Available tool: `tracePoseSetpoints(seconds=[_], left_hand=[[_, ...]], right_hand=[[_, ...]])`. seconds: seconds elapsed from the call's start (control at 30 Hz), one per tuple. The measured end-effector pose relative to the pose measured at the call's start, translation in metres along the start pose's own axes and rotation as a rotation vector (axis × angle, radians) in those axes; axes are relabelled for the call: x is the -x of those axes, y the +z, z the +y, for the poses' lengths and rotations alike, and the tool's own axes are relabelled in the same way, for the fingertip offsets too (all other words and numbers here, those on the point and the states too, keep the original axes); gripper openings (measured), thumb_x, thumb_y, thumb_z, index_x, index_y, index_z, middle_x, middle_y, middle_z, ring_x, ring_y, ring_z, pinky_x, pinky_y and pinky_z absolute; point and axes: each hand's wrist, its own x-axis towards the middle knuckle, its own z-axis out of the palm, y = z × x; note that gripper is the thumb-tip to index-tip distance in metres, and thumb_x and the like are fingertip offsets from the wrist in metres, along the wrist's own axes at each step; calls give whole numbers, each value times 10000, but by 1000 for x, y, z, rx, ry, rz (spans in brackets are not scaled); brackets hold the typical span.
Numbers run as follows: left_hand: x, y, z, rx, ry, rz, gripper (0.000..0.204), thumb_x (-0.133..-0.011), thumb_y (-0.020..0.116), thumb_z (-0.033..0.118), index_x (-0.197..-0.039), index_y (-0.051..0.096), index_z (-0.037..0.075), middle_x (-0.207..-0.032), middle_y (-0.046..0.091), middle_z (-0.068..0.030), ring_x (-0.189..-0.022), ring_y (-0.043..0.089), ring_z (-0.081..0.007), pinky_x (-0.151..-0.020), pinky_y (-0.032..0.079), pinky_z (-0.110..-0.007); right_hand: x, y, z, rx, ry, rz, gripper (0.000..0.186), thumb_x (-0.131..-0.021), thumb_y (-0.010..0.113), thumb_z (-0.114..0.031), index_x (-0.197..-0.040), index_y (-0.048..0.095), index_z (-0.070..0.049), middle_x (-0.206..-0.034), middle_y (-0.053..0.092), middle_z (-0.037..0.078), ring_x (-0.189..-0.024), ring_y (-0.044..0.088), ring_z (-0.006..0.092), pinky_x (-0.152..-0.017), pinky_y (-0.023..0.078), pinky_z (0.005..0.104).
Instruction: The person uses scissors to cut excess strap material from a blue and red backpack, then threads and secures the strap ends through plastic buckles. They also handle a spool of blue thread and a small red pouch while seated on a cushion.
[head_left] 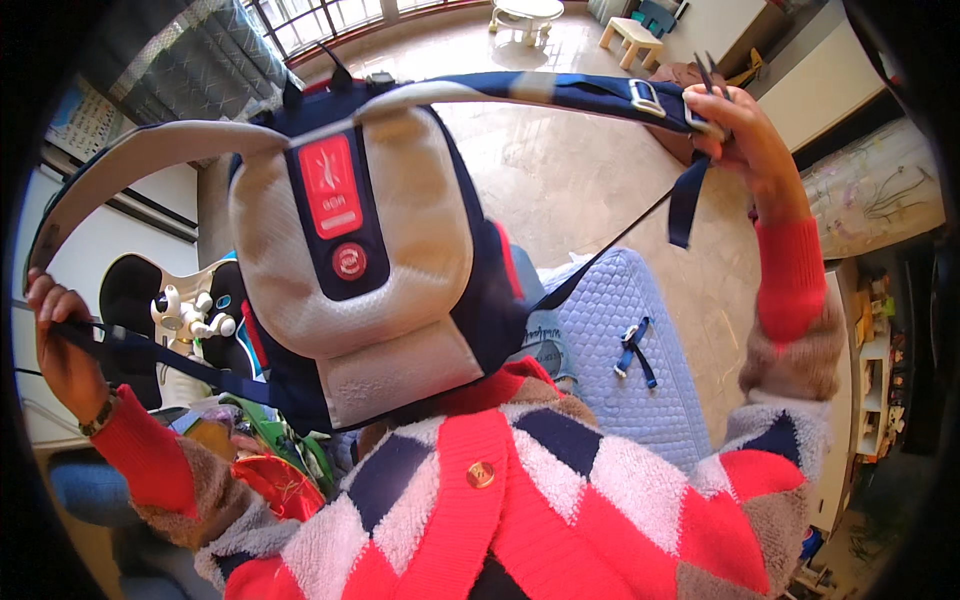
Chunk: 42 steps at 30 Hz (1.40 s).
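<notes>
A navy backpack faces me with its grey padded back panel, which has a red patch, resting over my jeans-clad legs. My left hand, at the far left, is closed on the grey padded left shoulder strap near its lower end, where navy webbing runs back to the bag. High on the right, my right hand grips the navy right shoulder strap at its metal-coloured adjuster, with loose webbing hanging below. A short blue strap with buckles lies on a quilted light-blue pad.
A small pale table and another round one stand at the back. A black-and-white seat with a white toy-like object and colourful fabric items are at left. Cabinets and shelving line the right.
</notes>
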Motion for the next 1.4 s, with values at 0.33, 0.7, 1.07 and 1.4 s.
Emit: tracePoseSetpoints(seconds=[0.33,0.7,1.07,1.4], left_hand=[[11,-60,37,325,-118,194,71,-997,413,57,-937,445,38,-697,404,-18,-559,389,-108,-562,384,-231],[15,26,-42,-214,-88,46,220,-1035,391,139,-1205,437,8,-802,470,-35,-659,439,-121,-658,392,-257],[14,97,-86,-517,-108,131,320,-1023,415,243,-1170,486,-31,-812,635,-130,-662,636,-186,-615,536,-273],[40,128,-191,-199,-546,82,330,-990,445,179,-1187,493,-82,-906,678,-200,-658,661,-194,-616,547,-270]], right_hand=[[-18,-68,25,-577,-261,80,355,-922,573,-204,-1198,551,18,-635,525,-3,-601,525,56,-631,481,183],[27,-30,4,-565,-109,214,168,-928,601,-275,-965,612,-111,-641,588,14,-404,405,29,-336,260,146],[16,0,15,-844,-22,-501,299,-992,487,-277,-916,586,-5,-867,667,237,-392,313,-19,-334,263,128],[87,90,31,-594,119,-651,220,-950,566,-216,-1034,620,-20,-713,614,21,-460,362,-10,-394,232,169]])
